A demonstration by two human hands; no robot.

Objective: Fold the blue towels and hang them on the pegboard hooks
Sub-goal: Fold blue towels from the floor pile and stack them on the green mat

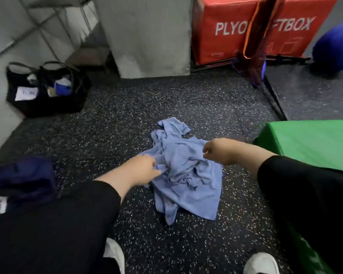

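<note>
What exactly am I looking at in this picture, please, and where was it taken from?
There is no machine here: a camera worn on a person's head looks down at their own two arms in black sleeves. The left hand and the right hand both reach a crumpled heap of blue towels lying on the speckled floor; each seems to pinch an edge, though blur hides the fingers. Nothing is folded yet. Around it stand a black bag, a red box and a green block. No pegboard is visible.
</note>
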